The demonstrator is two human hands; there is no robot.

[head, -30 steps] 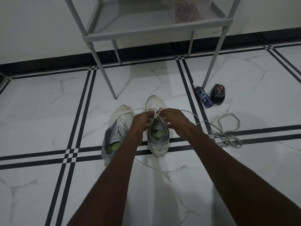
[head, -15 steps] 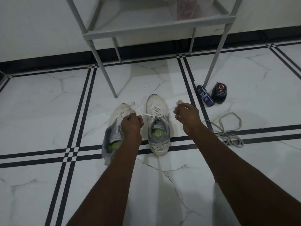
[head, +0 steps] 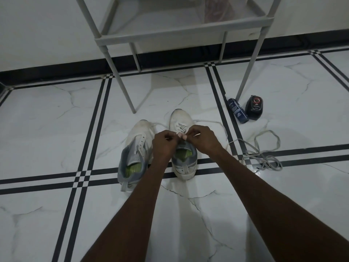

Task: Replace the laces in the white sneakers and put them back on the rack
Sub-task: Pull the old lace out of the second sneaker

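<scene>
Two white sneakers with grey heels and green insoles stand on the tiled floor. The right sneaker [head: 184, 161] has a white lace [head: 181, 127] threaded through its lower eyelets. My left hand [head: 164, 142] and my right hand [head: 203, 138] meet over its tongue, each pinching a lace end. One loose end [head: 211, 121] trails right across the floor. The left sneaker [head: 135, 148] leans beside it with bare eyelets. The grey rack [head: 181, 29] stands behind the shoes.
A tangle of grey laces [head: 264, 154] lies on the floor to the right. A dark blue bottle [head: 238, 113] and a black tin [head: 255, 107] sit by the rack's right front leg [head: 247, 72]. A pinkish bundle [head: 217, 11] rests on the rack shelf.
Half a second ago my hands were spread apart, pulling the lace ends out to the sides. Now they have come back together over the right sneaker's tongue.
</scene>
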